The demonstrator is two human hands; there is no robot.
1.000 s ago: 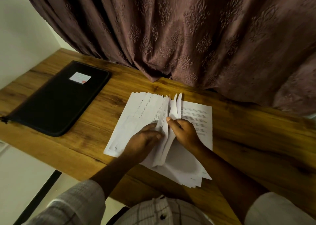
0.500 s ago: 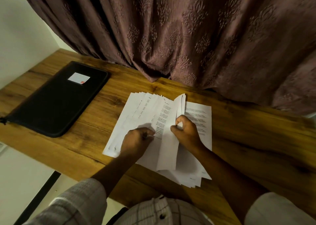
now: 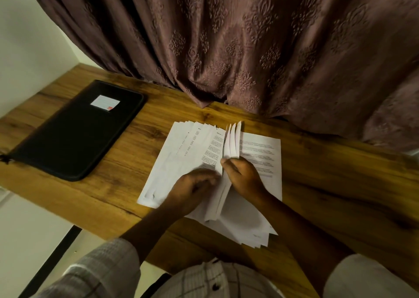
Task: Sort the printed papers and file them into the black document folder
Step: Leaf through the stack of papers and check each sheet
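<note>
A mauve embossed curtain (image 3: 249, 48) hangs along the far edge of the wooden worktop (image 3: 340, 184). Its hem touches the wood just beyond the printed papers (image 3: 181, 152), which lie fanned at the centre. The closed black document folder (image 3: 74, 139) lies well apart at far left, and its white label (image 3: 105, 102) is too small to read. The right hand (image 3: 242, 177) pinches several upright sheets. The left hand (image 3: 192, 189) rests on the fan, blurred, its grip unclear. Bare wood extends to the right.
</note>
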